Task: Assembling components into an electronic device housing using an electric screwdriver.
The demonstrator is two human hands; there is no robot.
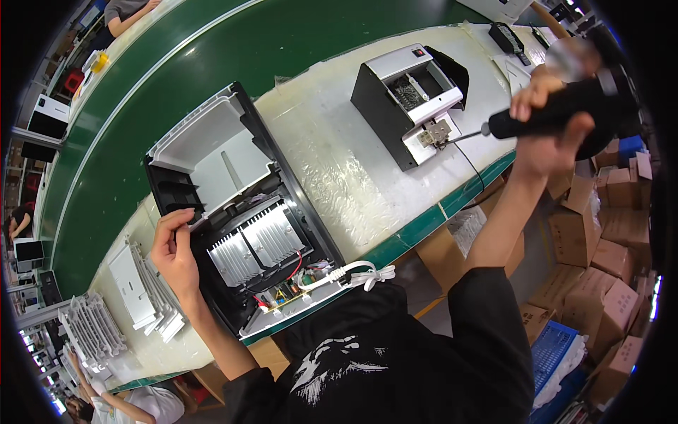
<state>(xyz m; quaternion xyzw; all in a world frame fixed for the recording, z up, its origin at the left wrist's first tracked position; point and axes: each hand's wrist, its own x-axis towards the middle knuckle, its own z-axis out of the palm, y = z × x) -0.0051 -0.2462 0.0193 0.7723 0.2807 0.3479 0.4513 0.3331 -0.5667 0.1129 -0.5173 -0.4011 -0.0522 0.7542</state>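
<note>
An opened appliance housing (236,106), black outside with a pale grey inner shell, lies on the bench before me. Inside it sit ribbed silver heat sinks (263,242) and a small circuit board with coloured wires. My left hand (175,258) has its fingers bent around the housing's left edge. Raised at the right, my right hand (547,145) is wrapped around a black electric screwdriver (540,116); the hand is blurred. The driver's thin shaft points at a metal bracket (436,133) on a black-and-silver machine (385,106). Whether the tip touches it, I cannot tell.
A coiled white power cable (371,274) hangs over the near bench edge. Silver metal plates (134,290) and stacked white parts (92,332) lie at the left. Cardboard boxes (575,226) and a blue crate (551,353) stand at the right. Other people work nearby.
</note>
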